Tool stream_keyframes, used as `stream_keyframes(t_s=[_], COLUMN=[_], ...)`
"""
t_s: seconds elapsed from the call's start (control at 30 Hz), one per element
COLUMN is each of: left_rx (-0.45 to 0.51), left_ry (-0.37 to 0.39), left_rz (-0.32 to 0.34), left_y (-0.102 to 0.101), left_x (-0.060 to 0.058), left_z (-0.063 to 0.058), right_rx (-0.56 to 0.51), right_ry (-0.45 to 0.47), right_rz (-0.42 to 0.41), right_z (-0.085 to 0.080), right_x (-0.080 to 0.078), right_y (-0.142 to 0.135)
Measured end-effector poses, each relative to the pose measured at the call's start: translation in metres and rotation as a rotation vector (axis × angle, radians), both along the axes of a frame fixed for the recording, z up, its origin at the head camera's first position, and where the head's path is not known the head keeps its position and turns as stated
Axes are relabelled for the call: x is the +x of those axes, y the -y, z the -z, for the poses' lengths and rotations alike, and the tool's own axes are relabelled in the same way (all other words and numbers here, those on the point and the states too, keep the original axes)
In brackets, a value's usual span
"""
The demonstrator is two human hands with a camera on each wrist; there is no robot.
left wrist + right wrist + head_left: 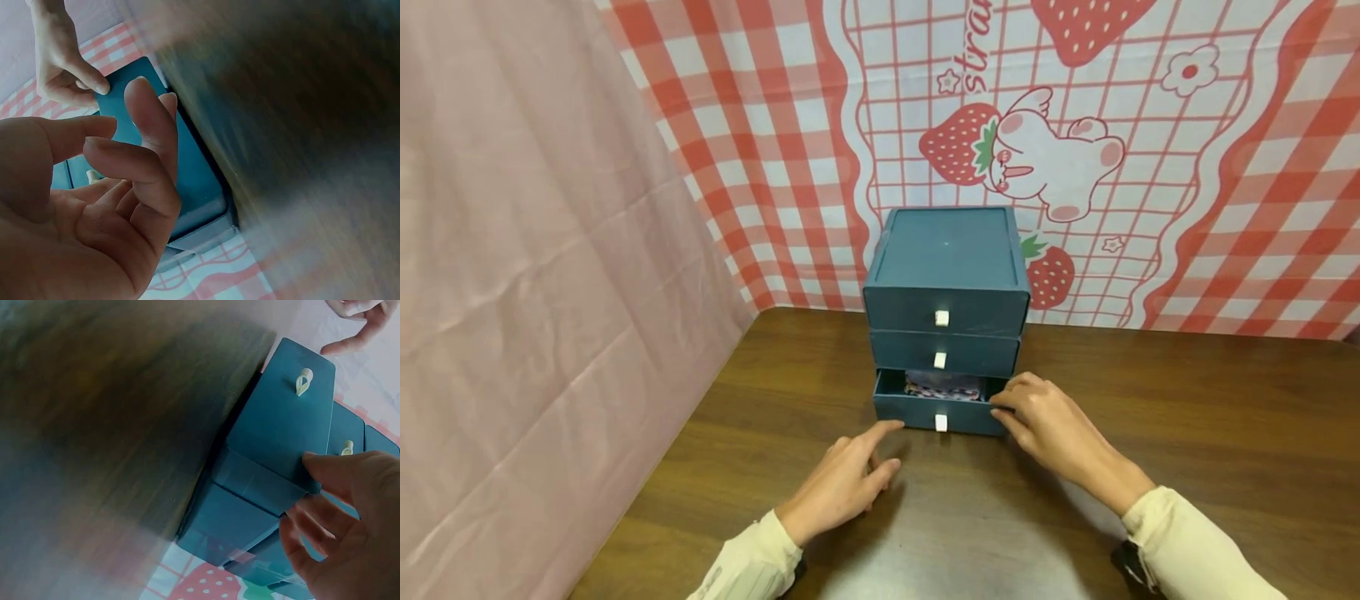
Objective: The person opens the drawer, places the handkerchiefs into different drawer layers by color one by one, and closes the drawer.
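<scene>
A small dark teal chest (pixel 947 250) has three drawers with white loop pulls. Its bottom drawer (pixel 906 410) is pulled partway out, and a patterned cloth-like bundle (pixel 943 387) lies inside. My right hand (pixel 1048 425) pinches that drawer's front right corner. In the right wrist view, the thumb (pixel 322 464) lies on the drawer front and the other fingers curl round the side. My left hand (pixel 846 479) is beside the drawer's lower left corner, index finger extended toward it and the others loosely bent. Whether that fingertip touches the drawer, I cannot tell. It holds nothing.
The chest stands on a brown wooden table (pixel 1150 400), close to a red-checked strawberry cloth (pixel 790 150) hanging behind. A pale pink cloth (pixel 535 292) hangs along the left side. The middle drawer (pixel 906 350) and top drawer (pixel 902 311) are closed.
</scene>
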State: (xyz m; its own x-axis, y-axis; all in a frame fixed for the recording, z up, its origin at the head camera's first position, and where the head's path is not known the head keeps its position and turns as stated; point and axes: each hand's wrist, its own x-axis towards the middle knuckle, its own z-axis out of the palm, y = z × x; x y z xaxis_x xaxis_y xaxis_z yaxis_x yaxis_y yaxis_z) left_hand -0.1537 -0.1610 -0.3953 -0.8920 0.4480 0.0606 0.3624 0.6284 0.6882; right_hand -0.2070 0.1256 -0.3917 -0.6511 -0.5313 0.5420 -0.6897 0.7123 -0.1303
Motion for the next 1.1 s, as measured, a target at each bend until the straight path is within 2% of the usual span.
stream_keyframes(t_s=[0.13, 0.3, 0.43, 0.6, 0.83, 1.1], left_rx=[-0.014, -0.020, -0.044, -0.081, -0.057, -0.033], left_ry=[0.003, -0.004, -0.029, -0.056, -0.017, 0.009], left_rz=[-0.003, -0.010, -0.020, -0.015, -0.034, -0.026], left_y=[-0.002, -0.002, -0.004, -0.006, -0.006, -0.008], left_x=[-0.004, -0.010, -0.014, -0.018, -0.024, -0.027], left_z=[0.002, 0.003, 0.004, 0.006, 0.005, 0.004], right_rx=[0.008, 0.035, 0.030, 0.028, 0.032, 0.011], right_ry=[-0.055, -0.072, -0.020, 0.076, 0.131, 0.119], right_rz=[0.023, 0.146, 0.251, 0.329, 0.362, 0.368], right_z=[-0.001, -0.004, -0.005, -0.004, -0.004, -0.004], right_x=[0.000, 0.001, 0.001, 0.001, -0.004, -0.008], right_y=[-0.003, -0.003, -0.003, -0.004, -0.006, -0.014])
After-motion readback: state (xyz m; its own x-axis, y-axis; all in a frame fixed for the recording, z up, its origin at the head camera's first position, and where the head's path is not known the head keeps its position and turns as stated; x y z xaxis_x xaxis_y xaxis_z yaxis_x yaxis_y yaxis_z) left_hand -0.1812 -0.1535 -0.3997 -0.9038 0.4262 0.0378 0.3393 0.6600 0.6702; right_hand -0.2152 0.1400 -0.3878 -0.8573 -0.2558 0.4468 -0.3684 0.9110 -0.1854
